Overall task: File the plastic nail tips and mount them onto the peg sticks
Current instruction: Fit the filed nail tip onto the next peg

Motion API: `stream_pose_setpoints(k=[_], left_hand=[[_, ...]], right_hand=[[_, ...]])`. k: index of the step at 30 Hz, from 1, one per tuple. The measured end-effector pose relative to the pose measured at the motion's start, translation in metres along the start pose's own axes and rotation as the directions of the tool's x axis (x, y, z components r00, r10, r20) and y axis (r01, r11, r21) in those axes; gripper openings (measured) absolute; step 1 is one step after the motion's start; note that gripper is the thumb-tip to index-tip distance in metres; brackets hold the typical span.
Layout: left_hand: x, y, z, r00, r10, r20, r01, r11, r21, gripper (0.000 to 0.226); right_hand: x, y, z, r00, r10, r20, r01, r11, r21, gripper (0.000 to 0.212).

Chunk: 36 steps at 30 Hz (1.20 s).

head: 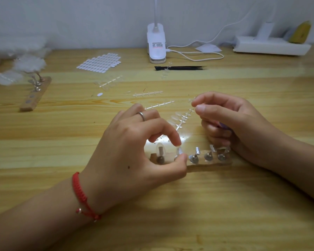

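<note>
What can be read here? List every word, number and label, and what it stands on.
No text is legible.
A label on the white clip lamp: printed lines, too blurred to read.
A yellow object by the wall: faint dark marks, too blurred to read.

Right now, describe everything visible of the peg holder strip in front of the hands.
The peg holder strip is a narrow, glossy bar lying flat on the wooden table, running left to right. Five peg sticks with round metallic bases stand in a row on it. The leftmost peg carries an upright nail tip; the left hand pinches a nail tip at the second; the other three tilt, tops bare. The right hand, pinching a nail tip strip, sits by its right end.
</note>
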<state>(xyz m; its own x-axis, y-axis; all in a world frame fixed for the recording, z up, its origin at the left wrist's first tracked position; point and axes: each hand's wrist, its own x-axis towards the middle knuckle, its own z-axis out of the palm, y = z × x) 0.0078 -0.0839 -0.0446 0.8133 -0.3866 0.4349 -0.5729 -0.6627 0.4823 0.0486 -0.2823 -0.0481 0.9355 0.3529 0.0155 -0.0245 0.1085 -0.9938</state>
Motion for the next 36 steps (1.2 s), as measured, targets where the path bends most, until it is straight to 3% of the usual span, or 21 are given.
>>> stream_pose_setpoints(k=[15, 17, 20, 21, 25, 27, 29, 33, 36], left_hand=[[-0.001, 0.001, -0.001, 0.999, 0.01, 0.031, -0.012, 0.998, 0.068, 0.021], [-0.001, 0.002, -0.006, 0.997, -0.052, 0.051, 0.054, 0.998, -0.035, 0.031], [0.012, -0.009, -0.022, 0.973, -0.232, 0.004, 0.217, 0.906, -0.363, 0.038], [0.019, -0.016, -0.026, 0.964, -0.265, -0.023, 0.239, 0.901, -0.363, 0.035], [0.041, -0.034, -0.02, 0.947, -0.312, 0.076, 0.312, 0.95, 0.014, 0.032], [0.045, -0.035, -0.008, 0.942, -0.306, 0.141, 0.262, 0.928, 0.265, 0.046], [0.049, -0.033, 0.0, 0.949, -0.282, 0.141, 0.205, 0.892, 0.402, 0.049], [0.057, -0.032, 0.005, 0.946, -0.298, 0.127, 0.245, 0.915, 0.322, 0.038], [0.062, -0.032, 0.009, 0.903, -0.38, 0.199, 0.337, 0.916, 0.216, 0.032]], right_hand=[[0.002, 0.002, -0.001, 1.0, 0.01, -0.006, -0.01, 1.0, 0.002, 0.004], [0.003, 0.001, -0.002, 0.999, 0.036, -0.025, -0.035, 0.997, 0.064, 0.006], [0.006, -0.003, -0.006, 0.991, 0.112, -0.07, -0.094, 0.969, 0.229, 0.006], [0.006, -0.005, -0.008, 0.989, 0.129, -0.075, -0.104, 0.957, 0.273, 0.008], [0.007, -0.006, -0.009, 0.987, 0.146, -0.062, -0.116, 0.931, 0.345, 0.013], [0.007, -0.005, -0.009, 0.988, 0.142, -0.062, -0.114, 0.935, 0.335, 0.013], [0.007, -0.005, -0.009, 0.988, 0.139, -0.068, -0.108, 0.934, 0.34, 0.01], [0.008, -0.004, -0.009, 0.986, 0.148, -0.075, -0.112, 0.925, 0.363, 0.01], [0.008, -0.004, -0.01, 0.987, 0.144, -0.065, -0.111, 0.925, 0.364, 0.011]])
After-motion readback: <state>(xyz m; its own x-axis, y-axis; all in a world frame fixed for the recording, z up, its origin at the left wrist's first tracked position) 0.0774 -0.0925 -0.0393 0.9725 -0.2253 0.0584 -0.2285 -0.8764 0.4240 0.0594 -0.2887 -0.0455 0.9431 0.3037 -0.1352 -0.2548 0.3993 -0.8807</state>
